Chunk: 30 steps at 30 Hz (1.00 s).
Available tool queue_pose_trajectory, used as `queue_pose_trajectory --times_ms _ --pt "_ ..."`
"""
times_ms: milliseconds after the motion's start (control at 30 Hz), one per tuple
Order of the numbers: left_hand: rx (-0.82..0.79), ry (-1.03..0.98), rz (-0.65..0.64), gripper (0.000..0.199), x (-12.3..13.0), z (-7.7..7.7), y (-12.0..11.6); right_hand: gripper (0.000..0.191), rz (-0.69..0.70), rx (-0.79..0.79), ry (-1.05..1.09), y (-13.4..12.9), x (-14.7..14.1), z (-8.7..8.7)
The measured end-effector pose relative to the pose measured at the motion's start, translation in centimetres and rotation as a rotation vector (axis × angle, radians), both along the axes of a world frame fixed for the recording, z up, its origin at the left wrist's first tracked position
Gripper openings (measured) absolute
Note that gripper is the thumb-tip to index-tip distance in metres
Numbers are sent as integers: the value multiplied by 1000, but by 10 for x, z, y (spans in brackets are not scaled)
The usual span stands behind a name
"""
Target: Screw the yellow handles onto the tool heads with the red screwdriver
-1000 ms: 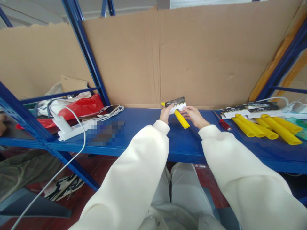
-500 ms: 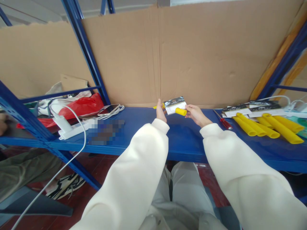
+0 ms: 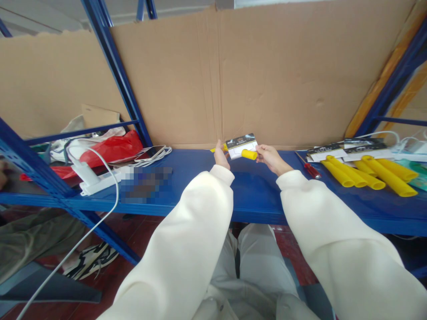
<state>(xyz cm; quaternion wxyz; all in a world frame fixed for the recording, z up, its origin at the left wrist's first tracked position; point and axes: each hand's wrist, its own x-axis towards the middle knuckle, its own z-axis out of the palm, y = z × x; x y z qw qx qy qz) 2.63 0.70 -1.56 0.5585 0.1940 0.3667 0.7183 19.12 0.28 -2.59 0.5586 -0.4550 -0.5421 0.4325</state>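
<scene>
Between my hands, above the blue shelf (image 3: 260, 191), is a black and white printed card (image 3: 240, 143) with a yellow tube (image 3: 249, 154) at its lower edge. My right hand (image 3: 267, 156) pinches the card's right end, close to the tube. My left hand (image 3: 222, 155) is at the left side, its fingers wrapped round a yellow piece (image 3: 213, 150) whose end shows beyond the hand. Whether that piece joins the tube behind the card cannot be made out.
On the right lie a red screwdriver (image 3: 312, 171), several yellow tubes (image 3: 390, 174) and printed cards (image 3: 327, 152). To the left are a phone (image 3: 150, 153), a white power strip (image 3: 106, 181) and a red bag (image 3: 113, 149). Cardboard (image 3: 273, 75) stands behind.
The hands and the card have hardly moved. The whole view has shifted slightly, with things on the right now a little further left.
</scene>
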Motion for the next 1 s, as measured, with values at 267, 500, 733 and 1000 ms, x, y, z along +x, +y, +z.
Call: queue_pose_trajectory --times_ms 267,500,733,1000 --pt "-5 0 16 29 -3 5 -5 46 58 83 3 -1 3 0" --pt "-16 -10 95 15 -12 1 5 40 -95 60 147 -2 8 7" --pt "-111 92 -25 24 -5 0 1 32 -399 59 262 13 34 5" --pt "-175 331 -324 34 2 -8 -6 24 -510 79 61 33 74 -14"
